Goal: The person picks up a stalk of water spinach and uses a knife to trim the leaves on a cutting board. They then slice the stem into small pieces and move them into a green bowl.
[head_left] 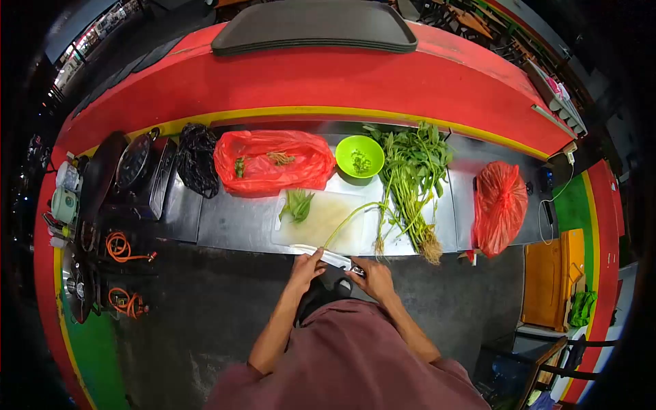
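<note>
In front of my body, at the counter's near edge, my right hand [374, 279] is closed round the dark handle of a knife [335, 259]. Its pale blade points left toward my left hand [305, 269]. The fingers of that hand pinch the end of a long green stem [350, 220], which slants over the white cutting board [328, 210]. Some cut green leaves [296, 205] lie at the board's left side. Right of the board rests a bunch of leafy greens [413, 184], its roots toward me. A lime-green bowl [344, 171] behind the board holds small chopped green bits.
An open red plastic bag [273, 179] with plant scraps and a black bag [197, 160] lie on the left. A knotted red bag [501, 208] sits at the right. A stove [147, 178] stands far left, and dark trays [314, 27] top the red wall.
</note>
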The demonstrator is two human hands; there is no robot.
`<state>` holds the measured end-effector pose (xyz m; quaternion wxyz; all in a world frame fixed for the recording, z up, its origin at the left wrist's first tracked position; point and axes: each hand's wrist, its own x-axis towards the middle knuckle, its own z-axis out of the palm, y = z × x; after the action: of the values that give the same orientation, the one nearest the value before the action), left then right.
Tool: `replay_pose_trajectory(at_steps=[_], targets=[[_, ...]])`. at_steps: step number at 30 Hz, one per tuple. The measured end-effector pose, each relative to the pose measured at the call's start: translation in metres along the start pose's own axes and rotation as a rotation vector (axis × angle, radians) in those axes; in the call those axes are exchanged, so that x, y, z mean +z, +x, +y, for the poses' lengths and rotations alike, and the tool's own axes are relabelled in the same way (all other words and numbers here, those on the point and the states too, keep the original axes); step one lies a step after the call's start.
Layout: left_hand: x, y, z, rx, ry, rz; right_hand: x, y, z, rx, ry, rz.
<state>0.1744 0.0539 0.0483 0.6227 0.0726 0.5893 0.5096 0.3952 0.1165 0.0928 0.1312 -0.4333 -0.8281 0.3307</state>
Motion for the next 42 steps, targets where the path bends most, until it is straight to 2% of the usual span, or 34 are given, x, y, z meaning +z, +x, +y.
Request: replay_pose_trajectory(at_steps=[2, 8, 10, 15, 18, 21, 23, 30, 32, 34, 36, 38, 40, 42], targets=[[-0.002, -0.001, 0.003, -0.056, -0.033, 0.108, -0.002, 0.0, -0.002, 0.029, -0.004, -0.018], [-0.004, 0.005, 0.009, -0.09, 0.079, 0.137, -0.004, 0.0, -0.007, -0.011, -0.014, 0.047], [0.001, 0.003, 0.012, 0.008, 0.211, 0.19, -0.004, 0.001, -0.007, -0.017, -0.017, 0.06], [0.009, 0.001, 0.017, 0.119, 0.202, 0.148, -0.005, 0.0, -0.011, 0.002, -0.01, 0.042], [0.014, -0.002, 0.015, 0.199, 0.173, 0.16, -0.002, -0.001, -0.014, 0.102, -0.001, -0.042], [0.012, 0.0, 0.01, 0.196, 0.168, 0.178, -0.001, -0.003, -0.02, 0.137, -0.038, -0.043], [0.011, 0.003, 0.008, 0.186, 0.271, 0.243, -0.002, -0.001, -0.022, 0.14, -0.045, -0.027], [0.01, -0.003, 0.009, 0.159, 0.27, 0.205, 0.004, -0.003, -0.016, 0.101, -0.036, 0.039], [0.005, 0.007, 0.003, 0.101, 0.09, 0.188, 0.001, -0.002, -0.017, 0.107, -0.039, -0.004], [0.0, 0.011, 0.0, 0.075, 0.075, 0.166, -0.004, -0.002, -0.02, 0.127, -0.029, -0.014], [-0.005, 0.015, 0.001, 0.036, 0.129, 0.096, -0.003, -0.002, -0.017, 0.137, -0.048, -0.068], [-0.007, 0.017, 0.003, 0.021, 0.168, 0.081, 0.002, -0.004, -0.012, 0.115, -0.025, -0.012], [0.003, 0.009, 0.01, 0.0, 0.184, 0.176, 0.001, -0.005, -0.014, 0.107, -0.022, -0.011], [0.004, 0.006, 0.013, 0.012, 0.27, 0.186, 0.002, -0.005, -0.015, 0.1, -0.027, 0.001]])
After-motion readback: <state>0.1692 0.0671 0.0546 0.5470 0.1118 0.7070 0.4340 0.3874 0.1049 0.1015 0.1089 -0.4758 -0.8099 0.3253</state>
